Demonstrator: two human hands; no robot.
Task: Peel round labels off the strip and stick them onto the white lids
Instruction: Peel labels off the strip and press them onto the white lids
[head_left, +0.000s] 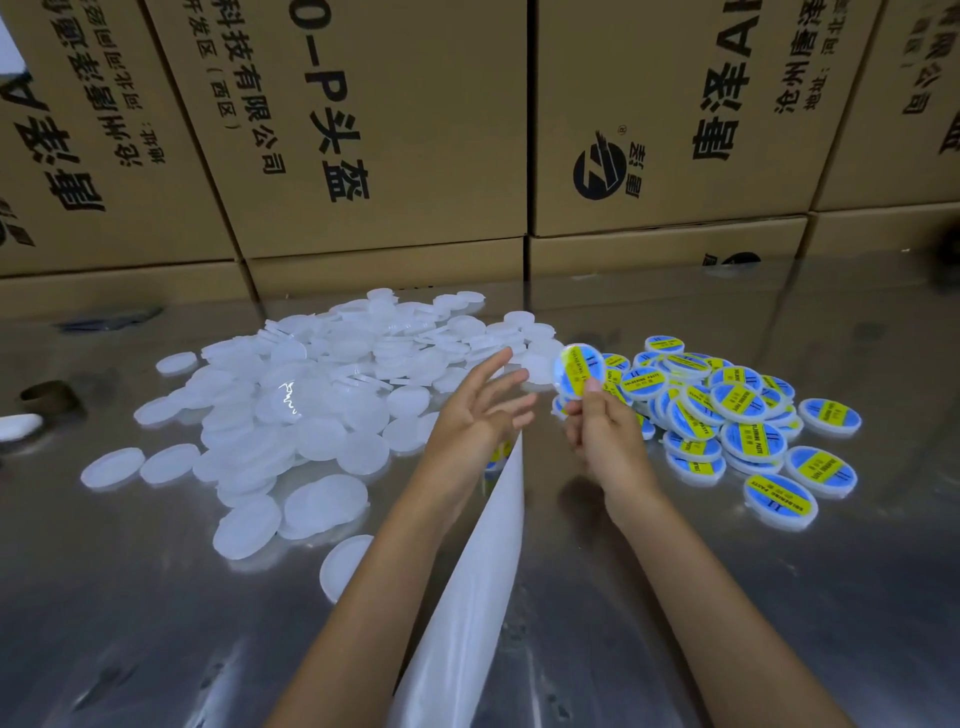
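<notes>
Careful: your right hand (597, 421) is pinching a blue-and-yellow labelled round white lid (579, 370); your left hand (480, 410), fingers spread, is risking snagging the white backing strip (467, 597).

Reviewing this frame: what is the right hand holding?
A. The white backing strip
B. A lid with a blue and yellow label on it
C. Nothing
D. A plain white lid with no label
B: the right hand pinches a labelled lid, raised beside the pile of labelled lids, while the left hand is open.
</notes>
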